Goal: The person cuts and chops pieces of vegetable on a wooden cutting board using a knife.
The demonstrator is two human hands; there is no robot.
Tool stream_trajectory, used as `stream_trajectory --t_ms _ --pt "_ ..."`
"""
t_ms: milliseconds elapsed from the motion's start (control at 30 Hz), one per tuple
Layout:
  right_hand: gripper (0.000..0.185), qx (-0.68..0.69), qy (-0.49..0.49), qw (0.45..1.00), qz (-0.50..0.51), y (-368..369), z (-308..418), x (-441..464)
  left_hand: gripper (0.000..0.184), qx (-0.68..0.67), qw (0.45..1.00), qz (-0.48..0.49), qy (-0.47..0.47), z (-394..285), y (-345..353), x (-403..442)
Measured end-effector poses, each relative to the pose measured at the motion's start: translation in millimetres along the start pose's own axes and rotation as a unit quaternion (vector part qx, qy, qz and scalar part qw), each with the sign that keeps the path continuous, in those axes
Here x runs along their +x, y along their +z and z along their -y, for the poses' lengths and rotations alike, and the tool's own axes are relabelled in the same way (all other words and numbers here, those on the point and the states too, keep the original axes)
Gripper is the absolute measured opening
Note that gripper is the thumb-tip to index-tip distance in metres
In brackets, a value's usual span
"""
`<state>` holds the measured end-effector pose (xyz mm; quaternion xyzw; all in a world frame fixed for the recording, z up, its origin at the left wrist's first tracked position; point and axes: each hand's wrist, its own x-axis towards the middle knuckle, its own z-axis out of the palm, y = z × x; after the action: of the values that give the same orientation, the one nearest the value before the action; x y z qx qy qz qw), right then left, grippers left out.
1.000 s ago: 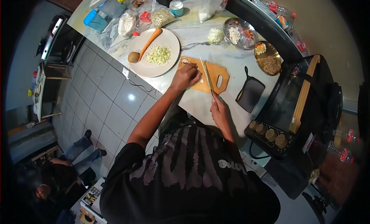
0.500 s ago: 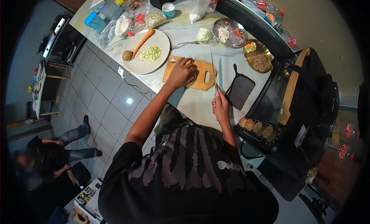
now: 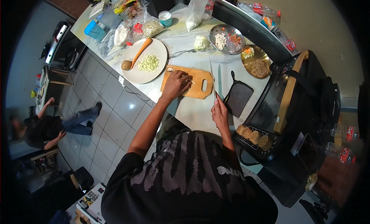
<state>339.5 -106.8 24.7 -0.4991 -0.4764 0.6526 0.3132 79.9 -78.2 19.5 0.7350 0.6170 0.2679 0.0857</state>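
Note:
My left hand [image 3: 178,84] rests on the wooden cutting board [image 3: 198,92], fingers curled down and closed. A small pale piece shows at its fingertips; its kind is too small to tell. Another small round pale piece [image 3: 170,69] lies at the board's far left corner. In my right hand [image 3: 219,113] is a knife [image 3: 212,75], its blade pointing away from me just past the board's right edge. Left of the board, a large plate [image 3: 130,75] holds chopped pale green vegetable [image 3: 148,63], a carrot [image 3: 142,52] and a brown round item [image 3: 126,65].
Beyond the board sit a cabbage piece [image 3: 201,43] and metal plates of cut food [image 3: 236,49] [image 3: 246,68]. A dark pouch [image 3: 239,98] lies right, beside a black griddle [image 3: 266,108]. Bags [image 3: 153,28] and a tub [image 3: 165,18] stand at the back. Another person [image 3: 42,127] is far left.
My left hand has shifted slightly left and down over the board, and the pale piece at its fingertips now shows. The knife stays in my right hand. The other person has stood up.

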Motion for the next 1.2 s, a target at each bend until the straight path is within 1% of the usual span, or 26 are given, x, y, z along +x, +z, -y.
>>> stream_trajectory --t_ms 33,67,133,167,233,267,333,367,433,567,667,733,767,800,867,900,1000,1033,1100,1200 --pt "0.048 0.002 0.002 1.000 -0.002 0 0 0 0.029 -0.007 1.000 -0.004 0.004 2 0 -2" --pt "0.048 -0.001 0.008 1.000 -0.004 0 0 1 0.029 -0.008 1.000 0.000 0.005 4 1 -4" --pt "0.048 -0.001 0.016 1.000 -0.009 1 0 3 0.039 -0.024 0.999 -0.025 -0.007 4 1 -6" --pt "0.048 0.001 0.018 1.000 -0.007 1 0 3 0.039 -0.024 0.999 -0.022 -0.006 3 1 -8" --pt "0.049 0.005 0.019 1.000 -0.006 2 -3 5 0.048 -0.016 0.998 -0.049 -0.028 0 -3 -10" --pt "0.049 0.007 0.012 1.000 -0.005 1 -7 6 0.048 -0.015 0.998 -0.047 -0.027 -1 -4 -11" --pt "0.049 0.014 0.005 1.000 -0.006 1 -6 8 0.052 -0.058 0.994 -0.015 -0.086 0 -8 -13" --pt "0.049 0.015 0.007 1.000 -0.006 1 -5 8 0.052 -0.057 0.995 -0.011 -0.083 1 -8 -14" --pt "0.049 0.019 0.010 1.000 -0.009 1 -5 8 0.052 -0.061 0.990 -0.021 -0.124 3 -6 -16" --pt "0.050 0.016 0.018 1.000 -0.015 1 -8 11 0.050 -0.053 0.987 -0.035 -0.146 8 -6 -14" --pt "0.050 0.011 0.015 1.000 -0.016 0 -9 10 0.046 -0.014 0.991 -0.058 -0.118 6 -9 -9" --pt "0.050 0.009 0.013 1.000 -0.016 0 -10 12 0.045 0.024 0.998 -0.058 -0.017 2 -9 -4" --pt "0.050 0.007 0.012 1.000 -0.013 0 -13 13 0.048 0.022 1.000 -0.017 -0.010 2 -8 -3" --pt "0.050 0.005 0.011 1.000 -0.010 0 -12 13 0.048 0.022 1.000 -0.017 -0.010 3 -5 -2" --pt "0.050 -0.001 0.020 1.000 -0.013 2 -11 14 0.042 -0.001 0.998 0.026 0.061 6 2 1" --pt "0.050 -0.006 0.029 0.999 -0.016 3 -10 14 0.035 -0.010 0.997 0.039 0.061 7 2 1" --pt "0.050 0.006 0.034 0.999 -0.014 5 -9 15 0.031 -0.017 0.998 0.024 0.056 11 8 1" --pt "0.050 0.004 0.035 0.999 -0.014 5 -10 15 0.031 -0.018 0.998 0.023 0.055 11 8 1" --pt "0.051 -0.006 0.042 0.999 -0.013 6 -10 16 0.031 -0.030 0.998 0.052 0.024 13 8 2" --pt "0.051 -0.009 0.053 0.999 -0.007 10 -10 18 0.032 -0.027 0.997 0.075 0.021 16 7 6"
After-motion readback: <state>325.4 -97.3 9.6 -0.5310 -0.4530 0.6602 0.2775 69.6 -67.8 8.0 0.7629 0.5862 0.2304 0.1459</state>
